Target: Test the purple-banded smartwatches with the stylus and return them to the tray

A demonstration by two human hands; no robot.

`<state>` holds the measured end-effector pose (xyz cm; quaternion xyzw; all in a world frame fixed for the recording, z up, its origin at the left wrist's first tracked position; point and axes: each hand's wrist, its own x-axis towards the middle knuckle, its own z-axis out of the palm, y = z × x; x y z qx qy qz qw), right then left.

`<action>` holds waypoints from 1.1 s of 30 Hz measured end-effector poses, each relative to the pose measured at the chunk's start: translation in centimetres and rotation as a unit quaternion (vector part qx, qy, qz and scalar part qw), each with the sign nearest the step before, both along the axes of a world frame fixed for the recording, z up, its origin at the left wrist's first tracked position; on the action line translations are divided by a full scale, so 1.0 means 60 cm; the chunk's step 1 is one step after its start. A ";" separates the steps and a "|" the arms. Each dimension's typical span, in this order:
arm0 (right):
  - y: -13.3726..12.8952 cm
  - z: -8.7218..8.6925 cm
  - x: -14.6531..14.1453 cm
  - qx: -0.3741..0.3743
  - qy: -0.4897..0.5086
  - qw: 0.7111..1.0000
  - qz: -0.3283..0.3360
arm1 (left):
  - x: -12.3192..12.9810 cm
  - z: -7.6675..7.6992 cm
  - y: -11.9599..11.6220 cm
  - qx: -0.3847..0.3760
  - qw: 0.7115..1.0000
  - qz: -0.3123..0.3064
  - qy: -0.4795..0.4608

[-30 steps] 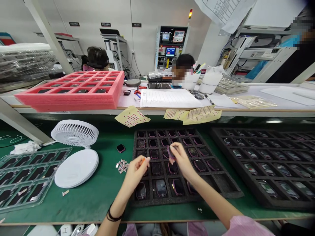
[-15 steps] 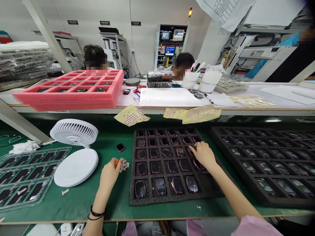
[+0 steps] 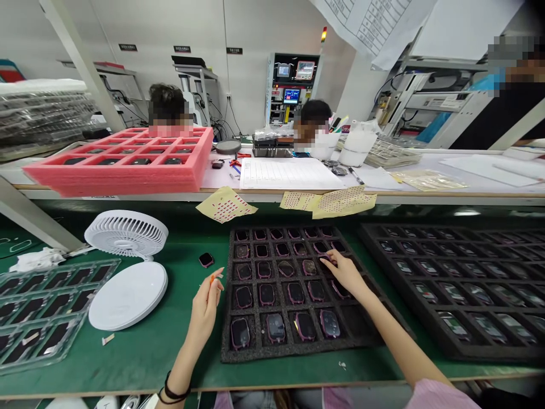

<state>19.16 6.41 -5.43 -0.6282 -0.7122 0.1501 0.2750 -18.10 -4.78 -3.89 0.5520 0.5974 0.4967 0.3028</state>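
A black foam tray [image 3: 272, 353] holds rows of watch-like devices with purple rims. Over its right part, my right hand [image 3: 343, 274] has its thumb and fingertips at a device in one compartment; whether they grip it is hidden. Left of the tray, my left hand [image 3: 205, 298] is raised above the green mat, fingers closed around something small and orange, with a small pale piece at the fingertips. A single dark watch device [image 3: 206, 259] lies on the mat beyond my left hand.
A white fan [image 3: 128, 295] stands at left, beside a clear plastic tray [image 3: 46, 363]. At right is another black foam tray [image 3: 457, 355]. A pink foam tray [image 3: 123, 180] sits on the shelf with papers. People sit beyond the shelf.
My left hand has moved slightly right and turned; the bunch of small pale pieces by it no longer shows. My right hand has shifted slightly left over the tray.
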 end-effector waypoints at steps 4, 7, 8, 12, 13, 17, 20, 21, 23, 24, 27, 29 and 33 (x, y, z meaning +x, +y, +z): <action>-0.033 0.043 -0.047 -0.051 0.327 0.943 0.028 | -0.004 -0.016 -0.005 -0.042 0.998 -0.006 0.036; -0.068 0.079 -0.110 -0.118 0.518 0.844 0.069 | 0.024 0.015 -0.007 -0.047 0.998 -0.045 0.000; -0.078 0.088 -0.133 -0.145 0.562 0.810 0.083 | 0.040 0.029 -0.007 -0.049 0.996 -0.076 -0.029; -0.108 0.103 -0.212 -0.230 0.672 0.692 0.128 | 0.108 0.075 -0.005 -0.080 0.963 -0.241 -0.084; -0.112 0.103 -0.225 -0.242 0.685 0.674 0.135 | 0.120 0.081 -0.003 -0.086 0.956 -0.267 -0.089; -0.118 0.100 -0.249 -0.263 0.697 0.653 0.137 | 0.140 0.089 0.002 -0.120 0.939 -0.293 -0.130; -0.122 0.100 -0.252 -0.267 0.693 0.656 0.135 | 0.137 0.087 0.003 -0.147 0.933 -0.297 -0.142; -0.123 0.100 -0.252 -0.265 0.693 0.657 0.136 | 0.136 0.086 0.003 -0.153 0.931 -0.299 -0.143; -0.125 0.100 -0.252 -0.262 0.693 0.657 0.137 | 0.136 0.084 0.003 -0.159 0.929 -0.300 -0.145; -0.126 0.100 -0.252 -0.261 0.694 0.657 0.137 | 0.136 0.083 0.003 -0.161 0.929 -0.299 -0.147; -0.126 0.099 -0.253 -0.259 0.698 0.654 0.134 | 0.138 0.081 0.004 -0.162 0.929 -0.296 -0.154; -0.125 0.098 -0.254 -0.259 0.701 0.651 0.136 | 0.139 0.081 0.005 -0.161 0.929 -0.295 -0.156; -0.125 0.093 -0.252 -0.250 0.690 0.667 0.133 | 0.136 0.082 0.008 -0.152 0.932 -0.296 -0.143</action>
